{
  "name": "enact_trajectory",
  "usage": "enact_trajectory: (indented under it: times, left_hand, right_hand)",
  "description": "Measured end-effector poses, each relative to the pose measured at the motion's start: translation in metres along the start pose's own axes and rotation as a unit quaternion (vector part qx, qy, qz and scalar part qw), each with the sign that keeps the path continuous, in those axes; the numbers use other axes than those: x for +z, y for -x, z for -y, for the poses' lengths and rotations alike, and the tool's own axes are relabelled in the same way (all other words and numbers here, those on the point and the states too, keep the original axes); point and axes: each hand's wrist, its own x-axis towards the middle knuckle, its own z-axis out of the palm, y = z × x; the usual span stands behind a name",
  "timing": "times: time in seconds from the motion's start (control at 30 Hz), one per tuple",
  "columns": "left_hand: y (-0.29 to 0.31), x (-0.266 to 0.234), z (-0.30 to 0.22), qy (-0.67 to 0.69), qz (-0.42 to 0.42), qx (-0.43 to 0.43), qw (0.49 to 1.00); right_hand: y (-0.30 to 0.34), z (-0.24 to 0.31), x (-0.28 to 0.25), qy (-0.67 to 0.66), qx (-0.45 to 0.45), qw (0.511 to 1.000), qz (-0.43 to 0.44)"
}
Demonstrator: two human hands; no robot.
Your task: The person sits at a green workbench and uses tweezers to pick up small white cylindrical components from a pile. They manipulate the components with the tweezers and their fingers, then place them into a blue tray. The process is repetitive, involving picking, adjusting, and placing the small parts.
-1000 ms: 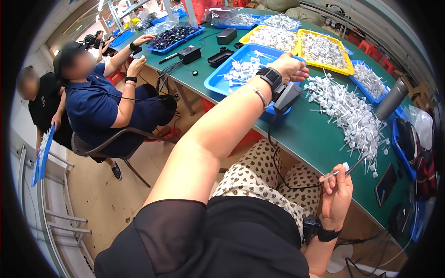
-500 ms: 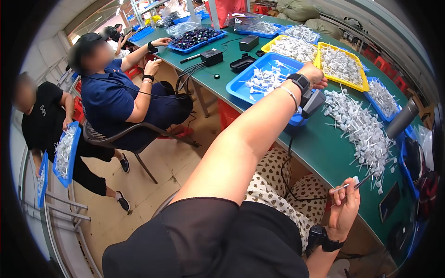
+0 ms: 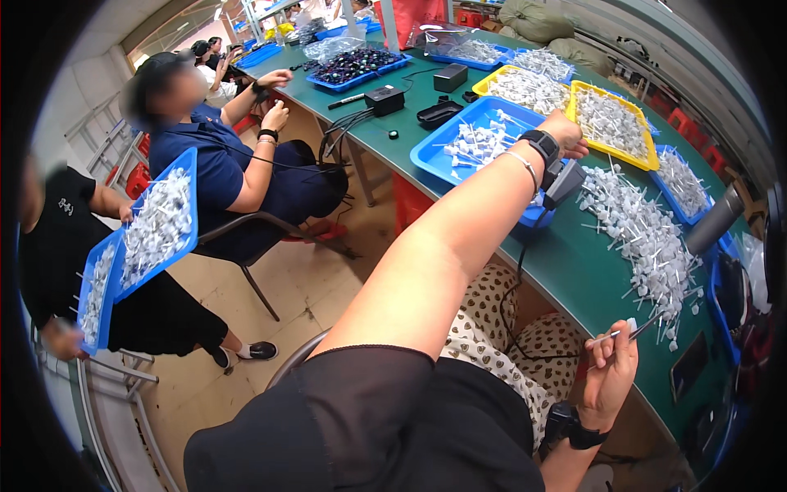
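At the near corner of the yellow tray point(image 3: 631, 152), my left hand point(image 3: 567, 135) is closed around the rim; the fingertips are partly hidden. White stemmed plastic pieces fill that tray. Beneath my left forearm lies a blue tray point(image 3: 426, 154) with more of these pieces. My right hand point(image 3: 608, 373), near the table's front edge, holds thin metal tweezers point(image 3: 646, 325). A small white piece point(image 3: 632, 324) shows at its fingertips. A large loose pile of white pieces point(image 3: 643, 246) lies on the green table between my hands.
A second yellow tray point(image 3: 485, 82) and other blue trays line the table's far side. A dark bottle point(image 3: 715, 220) and a phone point(image 3: 689, 366) are at the right. One co-worker point(image 3: 201, 156) sits at left; another carries two blue trays point(image 3: 194, 197) of white pieces.
The standing co-worker at left has come nearer, and the carried trays have swung rightward and up. My two hands keep nearly the same place. The view has shifted slightly.
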Motion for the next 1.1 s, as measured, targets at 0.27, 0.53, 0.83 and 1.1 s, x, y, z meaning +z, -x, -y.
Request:
enact_trajectory:
  times: [0.27,0.53,0.83,1.1]
  left_hand:
    - [-0.004,0.001,0.000,-0.001,0.014,-0.010,1.000]
    - [0.005,0.012,0.002,0.001,0.010,-0.005,1.000]
    - [0.011,0.021,0.005,-0.004,0.016,-0.014,1.000]
    - [0.013,0.006,0.008,0.019,0.063,0.017,0.998]
  right_hand:
    - [0.000,0.001,0.000,-0.004,0.010,1.000,0.006]
    - [0.001,0.002,0.001,-0.002,0.009,1.000,0.007]
    - [-0.001,0.000,-0.001,0.003,0.007,1.000,0.001]
    - [0.000,-0.001,0.000,-0.004,0.012,1.000,0.007]
